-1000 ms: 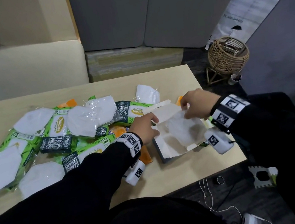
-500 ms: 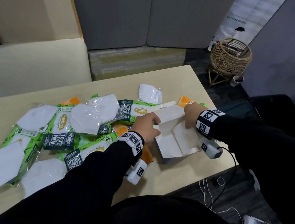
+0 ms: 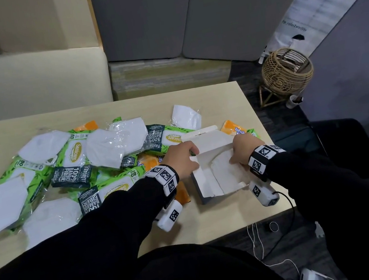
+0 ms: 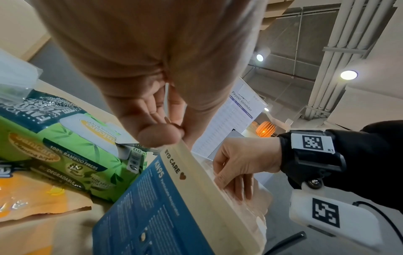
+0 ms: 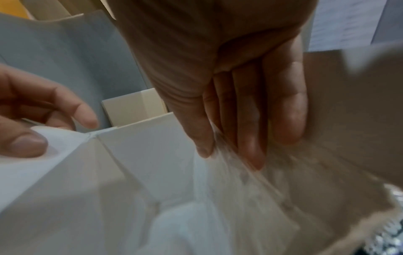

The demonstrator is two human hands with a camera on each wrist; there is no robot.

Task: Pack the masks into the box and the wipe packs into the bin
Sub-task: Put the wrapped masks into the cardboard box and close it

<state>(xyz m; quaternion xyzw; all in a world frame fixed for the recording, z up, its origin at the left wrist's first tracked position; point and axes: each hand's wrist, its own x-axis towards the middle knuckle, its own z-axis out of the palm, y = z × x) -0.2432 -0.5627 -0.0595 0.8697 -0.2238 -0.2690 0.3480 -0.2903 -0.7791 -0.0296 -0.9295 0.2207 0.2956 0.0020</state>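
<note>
Box: an open card box, white inside and blue-printed outside, is lying at the table's near right end; its long axis is running from the near edge toward the far edge, its mouth facing up and its lid flap standing up at the far end.
Left hand: the box's left wall is being pinched at its top rim by the left hand, thumb inside, fingers curled outside.
Right hand: a mask in crinkled clear wrap is being pressed down inside the box by the right hand, its fingers held straight and close together.
Masks: white, folded, flat-cornered masks in clear wrap are lying left of the box, overlapping the packs.
Wipe packs: glossy green packs with dark label bands are heaped left of the box, touching its left side; orange packs are showing left of, behind and to the right of it.
Table: a pale wood top is bearing everything.
Around: a round wicker cage is standing on the floor well right of the box; a cream seat is lying beyond the table.
</note>
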